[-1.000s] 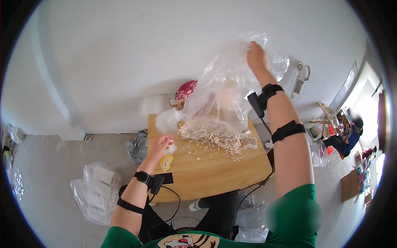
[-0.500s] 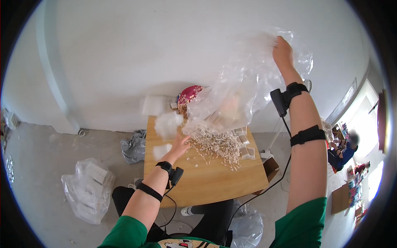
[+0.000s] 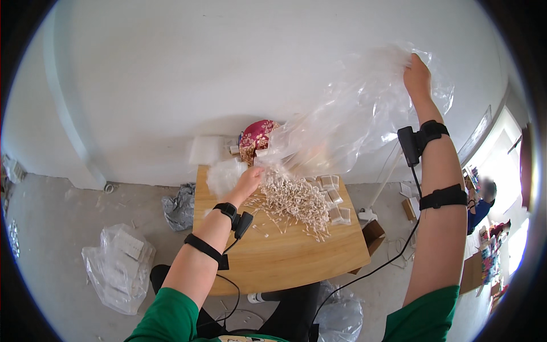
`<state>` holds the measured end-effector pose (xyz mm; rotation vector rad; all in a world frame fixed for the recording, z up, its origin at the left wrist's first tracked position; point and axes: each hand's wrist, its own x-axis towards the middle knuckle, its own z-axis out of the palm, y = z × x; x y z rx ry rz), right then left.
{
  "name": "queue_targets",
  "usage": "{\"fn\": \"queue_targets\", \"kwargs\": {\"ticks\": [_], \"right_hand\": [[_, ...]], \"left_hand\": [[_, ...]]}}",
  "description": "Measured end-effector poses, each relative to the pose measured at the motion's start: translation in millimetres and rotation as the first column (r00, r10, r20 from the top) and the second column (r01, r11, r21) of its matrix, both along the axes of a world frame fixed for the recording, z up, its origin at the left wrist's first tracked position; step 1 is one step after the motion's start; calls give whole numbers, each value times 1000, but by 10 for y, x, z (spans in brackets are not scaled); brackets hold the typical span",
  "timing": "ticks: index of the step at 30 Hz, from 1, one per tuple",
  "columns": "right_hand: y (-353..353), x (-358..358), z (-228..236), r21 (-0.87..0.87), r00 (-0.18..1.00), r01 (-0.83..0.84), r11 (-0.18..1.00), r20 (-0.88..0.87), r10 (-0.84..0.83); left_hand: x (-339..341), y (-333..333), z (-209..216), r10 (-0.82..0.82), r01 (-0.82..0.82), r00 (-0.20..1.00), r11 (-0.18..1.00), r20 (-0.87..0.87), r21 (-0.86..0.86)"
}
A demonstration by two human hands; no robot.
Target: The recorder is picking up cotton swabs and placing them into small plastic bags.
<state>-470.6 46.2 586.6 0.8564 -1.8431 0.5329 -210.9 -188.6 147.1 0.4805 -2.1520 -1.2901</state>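
Note:
My right hand (image 3: 417, 76) is raised high and grips the top of a large clear plastic bag (image 3: 353, 114), which hangs down toward the wooden table (image 3: 285, 256). A heap of small pale sticks (image 3: 293, 199) lies spilled on the table under the bag's lower end. My left hand (image 3: 249, 180) reaches down to the bag's lower end, at the left edge of the heap, its fingers closed around the plastic. A smaller clear bag (image 3: 225, 174) sits just left of that hand.
Several small flat packets (image 3: 333, 196) lie right of the heap. A red patterned pouch (image 3: 256, 137) sits at the table's back edge against the white wall. On the floor: a clear bag of boxes (image 3: 117, 265), crumpled grey plastic (image 3: 179, 205), a cardboard box (image 3: 373, 233). Another person (image 3: 481, 199) is far right.
My right hand has lifted the clear bag higher and to the right. My left hand moved up from the table's left edge to the bag's lower end. The heap of sticks has grown.

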Motion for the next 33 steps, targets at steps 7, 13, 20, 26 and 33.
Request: {"fn": "queue_targets", "kwargs": {"ticks": [7, 13, 20, 26, 33], "right_hand": [[167, -78, 94, -35, 999, 44, 998, 33, -42], [452, -194, 198, -63, 994, 107, 992, 29, -105], [510, -172, 112, -82, 989, 138, 987, 58, -133], [672, -300, 134, -131, 995, 102, 986, 18, -100], [554, 187, -36, -186, 999, -30, 982, 26, 35]], "left_hand": [[-204, -148, 386, -50, 51, 998, 998, 49, -27], [-442, -123, 731, -61, 63, 997, 997, 54, -42], [-495, -360, 728, -43, 48, 999, 952, 24, -301], [-376, -359, 708, -53, 58, 998, 947, 22, -317], [352, -176, 793, -17, -2, 997, 967, -73, -253]]}}
